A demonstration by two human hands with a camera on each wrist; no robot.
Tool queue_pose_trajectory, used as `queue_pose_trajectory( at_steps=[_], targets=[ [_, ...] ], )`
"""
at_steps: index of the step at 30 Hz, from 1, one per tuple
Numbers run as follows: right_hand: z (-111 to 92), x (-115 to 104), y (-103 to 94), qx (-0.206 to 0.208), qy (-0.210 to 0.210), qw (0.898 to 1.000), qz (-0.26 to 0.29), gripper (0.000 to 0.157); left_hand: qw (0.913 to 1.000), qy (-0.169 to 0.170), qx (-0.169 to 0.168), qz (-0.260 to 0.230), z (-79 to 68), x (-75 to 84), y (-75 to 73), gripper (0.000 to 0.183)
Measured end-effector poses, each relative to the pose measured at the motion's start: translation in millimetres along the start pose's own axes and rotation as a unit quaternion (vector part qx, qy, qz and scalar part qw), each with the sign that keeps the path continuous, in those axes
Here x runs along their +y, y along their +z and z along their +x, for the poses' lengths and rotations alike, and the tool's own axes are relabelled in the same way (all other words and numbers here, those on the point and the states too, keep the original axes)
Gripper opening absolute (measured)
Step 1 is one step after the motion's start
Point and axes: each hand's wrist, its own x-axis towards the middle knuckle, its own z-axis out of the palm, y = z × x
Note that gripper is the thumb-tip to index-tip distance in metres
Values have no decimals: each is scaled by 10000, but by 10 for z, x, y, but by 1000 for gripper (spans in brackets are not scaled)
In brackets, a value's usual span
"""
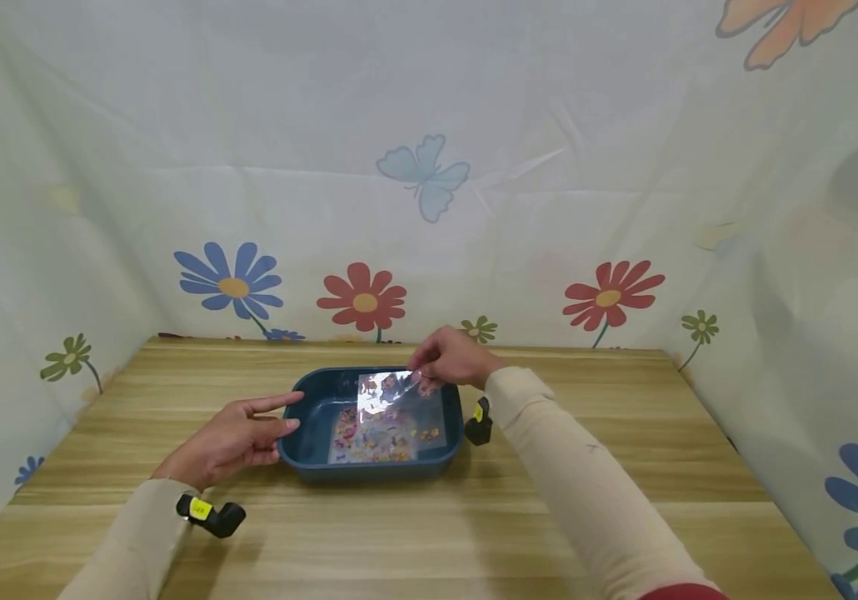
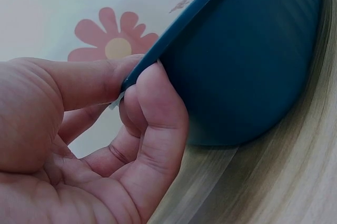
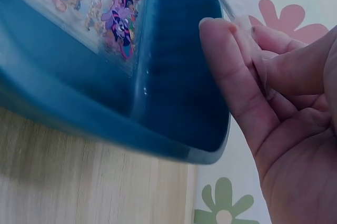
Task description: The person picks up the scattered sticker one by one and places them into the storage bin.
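A dark blue plastic basin (image 1: 369,473) stands on the wooden table. Its left rim is pinched between thumb and fingers of my left hand (image 1: 230,437); the left wrist view shows the fingers (image 2: 163,113) curled under the edge. Over the basin's back right, my right hand (image 1: 455,357) pinches the corner of a clear sticker sheet (image 1: 387,390), which tilts up and catches the light. Beneath it, more clear sheets of colourful cartoon stickers (image 1: 372,442) lie on the basin floor. Pony figures (image 3: 120,21) show on them in the right wrist view.
The wood-grain table (image 1: 369,542) runs back to a white cloth (image 1: 519,242) printed with flowers and a butterfly, which also hangs at both sides. A black camera mount (image 1: 212,515) sits on the left wrist, another (image 1: 479,423) on the right.
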Motion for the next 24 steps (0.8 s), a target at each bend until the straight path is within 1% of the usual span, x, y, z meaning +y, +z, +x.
queue_pose_trajectory(
  at_steps=[3, 8, 16, 24],
  targets=[
    [5, -15, 31, -101, 9, 9999, 116, 20, 10000, -26, 21, 27, 4, -3, -2, 71],
    [50, -17, 70, -238, -54, 9996, 131, 21, 10000, -8, 29, 35, 12, -10, -6, 72],
    [102, -23, 122, -410, 22, 9991, 114, 21, 9999, 86, -82, 7, -8, 0, 1, 70],
    [128, -63, 193, -438, 25, 9990, 69, 23, 9999, 103, -79, 23, -19, 9, 9, 70]
  ],
)
